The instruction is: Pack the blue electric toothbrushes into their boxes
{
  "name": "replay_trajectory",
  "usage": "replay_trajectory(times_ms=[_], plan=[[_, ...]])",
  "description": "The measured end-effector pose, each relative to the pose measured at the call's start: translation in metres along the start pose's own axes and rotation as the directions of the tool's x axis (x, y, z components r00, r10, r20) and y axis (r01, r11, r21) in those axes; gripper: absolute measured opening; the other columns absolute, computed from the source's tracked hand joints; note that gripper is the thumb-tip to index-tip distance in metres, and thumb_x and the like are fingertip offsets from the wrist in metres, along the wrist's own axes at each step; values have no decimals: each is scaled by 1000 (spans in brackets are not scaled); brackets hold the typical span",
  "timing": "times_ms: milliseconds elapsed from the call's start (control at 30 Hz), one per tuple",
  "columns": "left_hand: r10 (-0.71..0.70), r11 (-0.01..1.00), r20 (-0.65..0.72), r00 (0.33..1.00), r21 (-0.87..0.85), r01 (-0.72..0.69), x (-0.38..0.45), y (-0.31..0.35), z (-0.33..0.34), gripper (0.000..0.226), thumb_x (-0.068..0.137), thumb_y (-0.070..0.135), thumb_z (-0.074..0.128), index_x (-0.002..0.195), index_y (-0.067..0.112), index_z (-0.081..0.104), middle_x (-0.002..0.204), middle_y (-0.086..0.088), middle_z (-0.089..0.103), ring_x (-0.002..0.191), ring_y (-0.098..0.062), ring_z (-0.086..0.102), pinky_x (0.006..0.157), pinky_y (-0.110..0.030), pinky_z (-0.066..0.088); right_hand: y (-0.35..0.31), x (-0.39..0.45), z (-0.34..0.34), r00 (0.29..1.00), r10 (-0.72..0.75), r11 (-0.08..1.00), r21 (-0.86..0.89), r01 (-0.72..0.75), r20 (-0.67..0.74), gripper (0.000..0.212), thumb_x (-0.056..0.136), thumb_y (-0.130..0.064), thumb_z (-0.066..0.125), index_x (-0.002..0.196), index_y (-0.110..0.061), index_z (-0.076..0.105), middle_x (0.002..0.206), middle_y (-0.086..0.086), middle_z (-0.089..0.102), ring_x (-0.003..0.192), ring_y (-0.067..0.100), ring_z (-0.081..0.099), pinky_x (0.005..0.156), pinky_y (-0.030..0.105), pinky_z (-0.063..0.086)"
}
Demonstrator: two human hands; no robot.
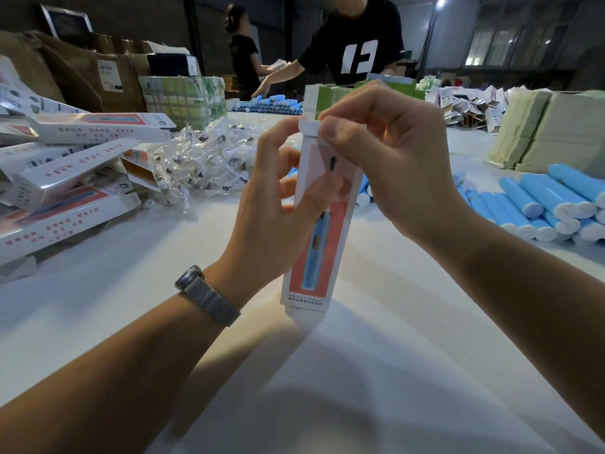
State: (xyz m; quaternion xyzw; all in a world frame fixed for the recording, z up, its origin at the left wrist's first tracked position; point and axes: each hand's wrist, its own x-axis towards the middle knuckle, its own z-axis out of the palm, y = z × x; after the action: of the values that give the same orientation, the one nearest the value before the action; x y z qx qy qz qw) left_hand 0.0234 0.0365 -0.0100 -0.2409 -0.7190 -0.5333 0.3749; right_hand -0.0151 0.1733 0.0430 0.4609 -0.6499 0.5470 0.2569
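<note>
At the far left of the white bench (98,322) lies a heap of packed toothbrush boxes (75,178), and just beside it a pile of brush heads in clear wrappers (203,162). At the middle a toothbrush box (319,237) stands upright, bottom end on the bench — the left hand (271,211) has its grip curled round the upper body, the right hand (389,158) pinches the white top flap (309,127) with thumb and fingers. Further right, blue electric toothbrushes (540,208) lie stacked — near the box, apart from it.
</note>
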Motion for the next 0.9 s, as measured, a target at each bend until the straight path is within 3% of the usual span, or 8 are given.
replay_trajectory(times_ms=[167,333,500,600,767,900], plan=[[48,999,-1,999,16,-48,-1,1,1,47,97,33,54,136,20,30,106,-5,65,96,-26,71,72,-45,63,0,3,-3,1000,22,999,49,-23,16,12,86,-9,64,81,-20,67,79,-2,61,77,16,58,74,28,47],[93,996,23,995,4,-93,-1,-2,1,43,100,29,48,136,19,28,104,-11,65,92,-24,71,69,-40,62,0,6,-7,998,56,991,123,-60,35,12,83,-7,66,78,-18,68,76,-2,59,71,9,56,70,25,45],[165,986,62,984,4,-165,-1,-7,-1,43,104,20,42,141,17,22,109,-4,63,93,-17,71,71,-30,60,-2,10,-13,984,139,959,231,-161,109,6,77,-4,66,78,-9,69,73,1,57,69,12,55,67,27,45],[190,981,55,980,21,-192,-1,-8,-1,39,104,21,40,140,22,23,107,-11,63,87,-19,71,69,-32,60,-4,12,-16,978,163,952,241,-191,130,6,75,-2,64,73,-6,69,74,0,59,72,15,55,67,30,44],[179,984,29,983,11,-180,0,-9,-1,25,105,20,37,128,22,31,105,-2,60,86,-17,70,67,-33,59,-2,7,-11,989,52,991,111,-68,141,13,84,-8,66,86,-20,69,85,0,59,80,13,57,74,26,46],[167,986,-5,986,18,-167,0,-12,-2,20,105,18,36,124,19,30,99,-3,58,79,-25,67,63,-44,59,6,-2,-5,992,-3,998,64,-6,126,19,91,-11,64,107,-19,66,94,0,59,91,11,57,81,27,46]])
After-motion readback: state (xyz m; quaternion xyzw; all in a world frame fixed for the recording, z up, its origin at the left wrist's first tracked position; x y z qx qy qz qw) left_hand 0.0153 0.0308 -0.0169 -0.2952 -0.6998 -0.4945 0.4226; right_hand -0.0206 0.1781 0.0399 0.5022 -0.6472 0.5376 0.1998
